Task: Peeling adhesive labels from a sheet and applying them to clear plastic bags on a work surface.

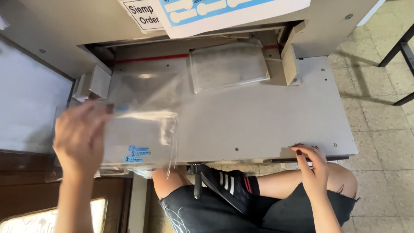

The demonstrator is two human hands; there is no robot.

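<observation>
The fingers of the left hand [79, 138] are spread and slightly blurred, laid flat over the left edge of a stack of clear plastic bags [140, 138] with small blue labels near its near-left corner. Nothing is pinched; the palm and fingertips press down on the top sheet. The right hand [314, 166] rests at the near right edge of the grey machine table [267, 116], fingers curled together over the rim, holding nothing.

The stack lies on the near left part of the table, its near edge overhanging towards the person's lap. Further in, a loose clear sheet [144, 86] spreads towards the red line [151, 58] under the machine's far opening, and a second, neater pile of clear bags [228, 64] sits far and right of centre, up against a beige side guide [290, 64]. Printed papers [207, 13] hang on the machine front above.

As I read it, the step in hand is squaring or sliding the near stack on the table. The next move seems to call for a flat, even push, keeping the slippery sheets aligned so that none fans out or slides off the near edge.
</observation>
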